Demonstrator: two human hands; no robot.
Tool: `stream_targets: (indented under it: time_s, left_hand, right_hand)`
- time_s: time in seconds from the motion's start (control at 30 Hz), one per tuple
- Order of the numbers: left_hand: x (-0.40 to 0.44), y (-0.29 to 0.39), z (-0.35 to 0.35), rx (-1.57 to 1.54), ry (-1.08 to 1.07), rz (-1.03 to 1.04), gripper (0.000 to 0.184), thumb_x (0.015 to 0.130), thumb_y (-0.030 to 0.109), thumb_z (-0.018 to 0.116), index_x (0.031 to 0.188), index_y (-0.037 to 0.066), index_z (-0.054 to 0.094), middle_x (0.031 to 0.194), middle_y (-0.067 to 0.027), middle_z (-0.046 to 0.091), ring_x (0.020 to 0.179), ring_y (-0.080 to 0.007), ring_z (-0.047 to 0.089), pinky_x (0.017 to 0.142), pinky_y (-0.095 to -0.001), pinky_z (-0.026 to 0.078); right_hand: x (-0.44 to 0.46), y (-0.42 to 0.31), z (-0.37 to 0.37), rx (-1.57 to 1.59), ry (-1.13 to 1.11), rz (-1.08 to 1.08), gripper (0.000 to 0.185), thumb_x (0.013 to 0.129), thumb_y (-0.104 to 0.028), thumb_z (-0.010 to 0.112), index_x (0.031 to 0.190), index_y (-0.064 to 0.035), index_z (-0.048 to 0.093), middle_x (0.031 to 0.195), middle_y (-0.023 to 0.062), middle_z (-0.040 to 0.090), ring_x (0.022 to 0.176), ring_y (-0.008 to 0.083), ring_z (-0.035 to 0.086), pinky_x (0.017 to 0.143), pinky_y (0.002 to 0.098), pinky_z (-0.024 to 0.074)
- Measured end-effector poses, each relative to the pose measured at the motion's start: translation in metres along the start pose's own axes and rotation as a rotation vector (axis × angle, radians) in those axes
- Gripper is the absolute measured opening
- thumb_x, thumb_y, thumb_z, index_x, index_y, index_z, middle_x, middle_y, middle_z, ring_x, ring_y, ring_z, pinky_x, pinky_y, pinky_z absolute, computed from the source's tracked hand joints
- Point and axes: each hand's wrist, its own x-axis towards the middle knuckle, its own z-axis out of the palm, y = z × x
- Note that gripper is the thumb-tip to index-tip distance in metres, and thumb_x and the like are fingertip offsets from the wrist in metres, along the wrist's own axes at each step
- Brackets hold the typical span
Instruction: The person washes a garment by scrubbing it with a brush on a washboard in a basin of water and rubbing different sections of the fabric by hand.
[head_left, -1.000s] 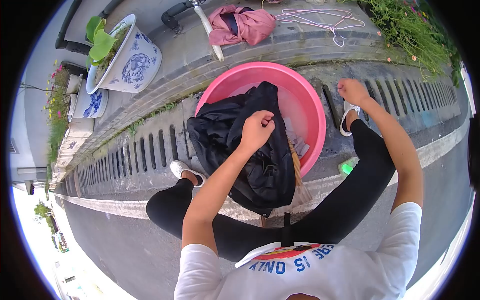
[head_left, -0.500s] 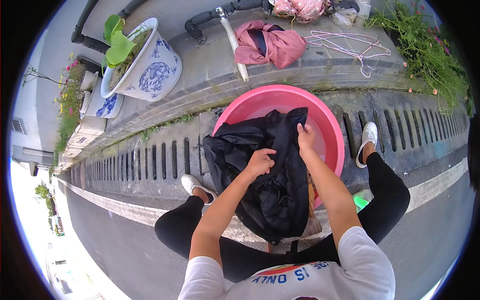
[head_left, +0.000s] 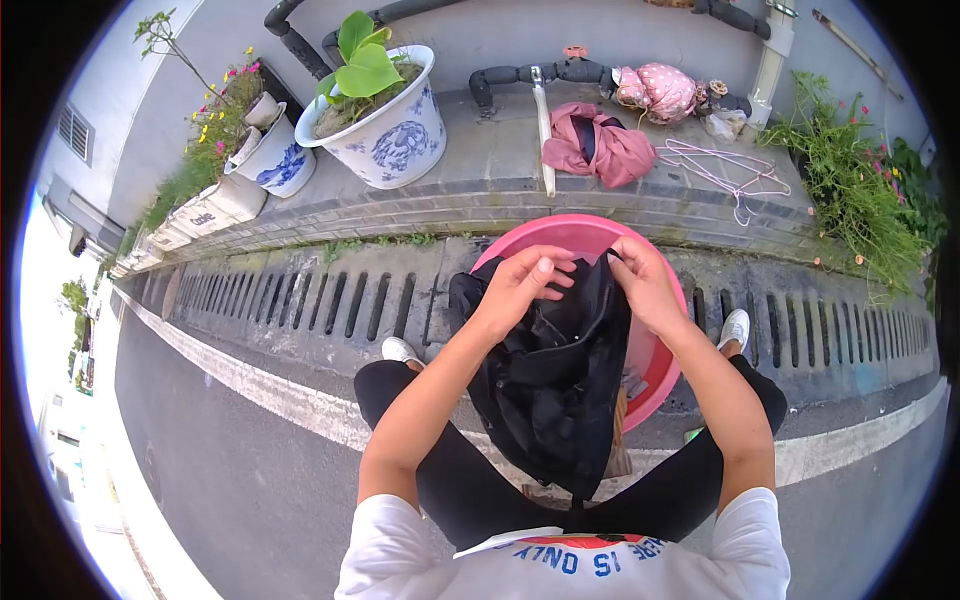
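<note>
Status: black garment is only part in. It lies bunched over the near side of the pink basin, bulk spilling past the near rim toward the person's lap. Far right edge is lifted; the rest is not spread flat, not folded. Looks mid-handling, with the bulk left unsorted. The hangers lie on the brick ledge, right of the pink cloth, nothing hung on them.

Hands: right hand pinches the garment's far right edge, thumb against fingers. Left hand is over the far left part, fingers loosely apart and slightly bent, no cloth seen between them; can't tell if the fingertips touch.

Containers: basin also has a small greyish cloth on the right, by a wooden board half under the garment. Water level: can't tell. Large blue-and-white planter, far left, holds soil and a broad-leaved plant.
</note>
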Motion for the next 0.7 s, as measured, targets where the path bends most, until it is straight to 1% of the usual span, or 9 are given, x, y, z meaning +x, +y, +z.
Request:
stream_targets:
  time_s: [0.07,0.13,0.17,0.2,0.27,0.3,0.47,0.6,0.7]
  left_hand:
    - [-0.015,0.002,0.027,0.281,0.022,0.202,0.076,0.074,0.046,0.075,0.126,0.002,0.04,0.116,-0.0137,0.051,0.094,-0.0187,0.055,0.08,-0.0317,0.048]
    - [-0.025,-0.003,0.06,0.798,0.176,0.276,0.072,0.073,0.033,0.079,0.125,0.002,0.038,0.109,-0.0126,0.051,0.089,-0.0161,0.053,0.076,-0.0284,0.046]
    - [-0.017,-0.025,0.054,0.754,0.21,0.285,0.065,0.072,0.024,0.08,0.118,-0.001,0.043,0.1,-0.0118,0.056,0.081,-0.0124,0.054,0.07,-0.026,0.047]
    - [-0.015,-0.017,0.046,0.689,0.256,0.006,0.04,0.079,0.017,0.075,0.107,-0.001,0.053,0.083,-0.0041,0.061,0.071,-0.0082,0.054,0.064,-0.0252,0.047]
    - [0.0,-0.047,0.013,-0.117,0.311,-0.098,0.014,0.087,0.013,0.065,0.093,0.001,0.061,0.069,0.0041,0.059,0.06,-0.0042,0.051,0.054,-0.0221,0.041]
    - [0.001,-0.049,0.0,-0.023,0.289,-0.111,0.01,0.092,0.012,0.058,0.09,0.004,0.064,0.072,0.0061,0.06,0.061,-0.0027,0.051,0.051,-0.0194,0.039]
    - [0.01,-0.053,-0.016,-0.086,0.383,-0.181,0.016,0.095,0.017,0.054,0.089,0.005,0.064,0.08,0.0031,0.063,0.069,-0.005,0.055,0.067,-0.021,0.045]
    - [0.029,-0.08,-0.016,-0.174,0.461,-0.078,0.021,0.097,0.019,0.05,0.094,0.003,0.064,0.087,0.0007,0.064,0.077,-0.0066,0.056,0.072,-0.0228,0.045]
    - [0.047,-0.111,-0.01,-0.14,0.635,-0.137,0.024,0.098,0.02,0.048,0.094,0.001,0.062,0.078,0.0036,0.057,0.073,-0.0055,0.049,0.069,-0.0227,0.041]
  right_hand:
    - [-0.001,-0.008,0.001,-0.3,0.054,-0.07,0.012,0.086,-0.006,0.058,0.077,-0.0021,0.052,0.06,-0.0016,0.049,0.057,0.0049,0.043,0.051,0.0237,0.0347]
    - [-0.002,0.005,0.01,-0.404,0.124,-0.124,0.019,0.086,-0.009,0.061,0.072,-0.001,0.05,0.058,-0.0001,0.05,0.054,0.0054,0.04,0.049,0.027,0.0323]
    - [-0.001,0.019,0.007,-0.387,0.118,-0.055,0.018,0.085,-0.008,0.062,0.073,-0.0012,0.05,0.058,-0.0003,0.05,0.054,0.006,0.042,0.049,0.0276,0.0337]
    - [0.001,0.033,0.001,-0.371,0.108,0.014,0.017,0.084,-0.008,0.063,0.075,-0.0014,0.051,0.058,-0.0004,0.051,0.054,0.0066,0.043,0.05,0.0283,0.035]
    - [0.004,0.059,-0.013,-0.272,0.005,0.051,0.013,0.084,-0.01,0.065,0.08,-0.0025,0.055,0.065,0.0008,0.055,0.062,0.0059,0.05,0.055,0.0281,0.04]
    - [0.003,0.072,-0.017,-0.346,-0.063,0.033,0.012,0.085,-0.01,0.064,0.082,-0.0027,0.056,0.068,0.001,0.056,0.065,0.0054,0.051,0.056,0.0276,0.0409]
    - [0.016,0.098,-0.029,-0.155,-0.173,0.193,0.009,0.092,-0.013,0.057,0.09,-0.004,0.058,0.077,-0.0046,0.055,0.074,0.0036,0.05,0.067,0.023,0.0412]
    - [0.034,0.097,-0.014,0.16,0.125,0.011,0.018,0.096,-0.019,0.052,0.084,-0.0049,0.055,0.075,-0.0081,0.048,0.072,0.0028,0.041,0.066,0.0236,0.0368]
    - [0.028,0.079,0.021,-0.366,0.339,-0.218,0.017,0.093,-0.018,0.055,0.081,-0.0056,0.052,0.066,0.0075,0.048,0.062,0.0151,0.049,0.059,0.031,0.0401]
